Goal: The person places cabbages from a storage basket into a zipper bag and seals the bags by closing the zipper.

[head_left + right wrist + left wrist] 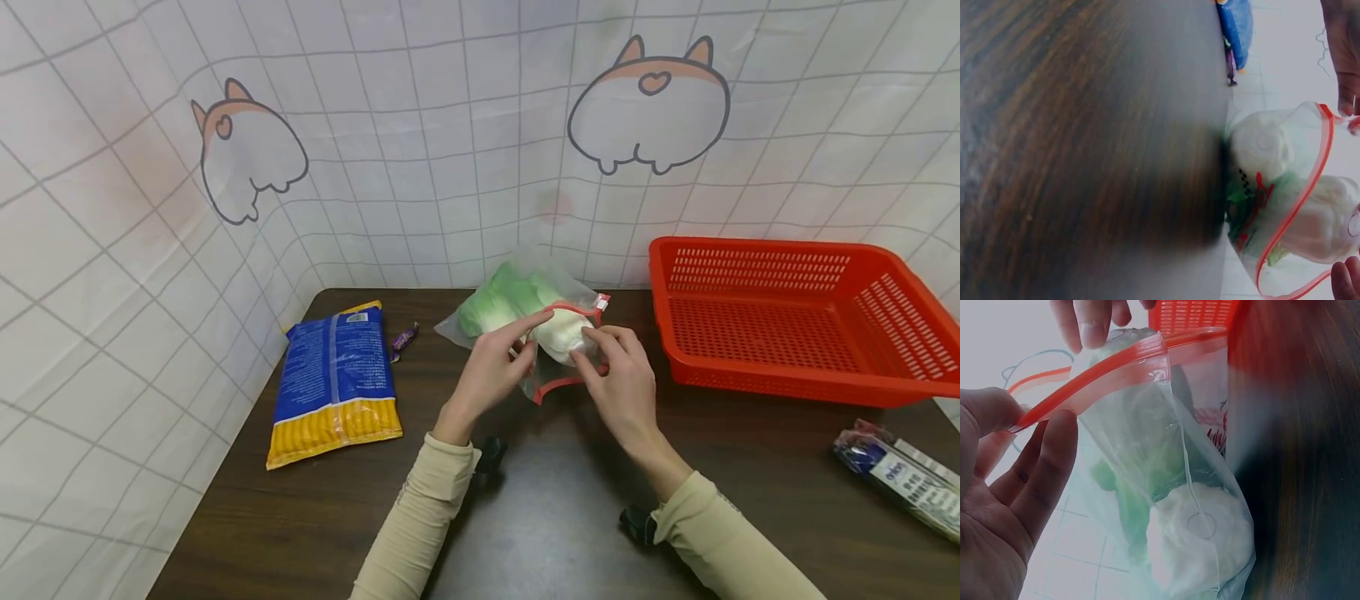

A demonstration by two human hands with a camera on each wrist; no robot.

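Note:
A clear zip bag (555,373) with a red zip edge (1110,365) lies near the back of the table, its mouth spread apart. Inside, one Chinese cabbage (480,315) is at the far left, its round white base (1200,540) showing through the plastic. A second Chinese cabbage (562,335) has its pale base at the mouth. My left hand (495,367) pinches the red zip edge between thumb and finger. On the mouth's right side, my right hand (622,383) holds the base of the second cabbage with thumb and fingertips.
To the right stands a red plastic basket (750,371). A long labelled packet (903,479) lies in front of it. On the left are a blue and yellow bag (333,375) and a small purple-wrapped candy (403,342). A patterned white curtain (420,167) hangs behind the table.

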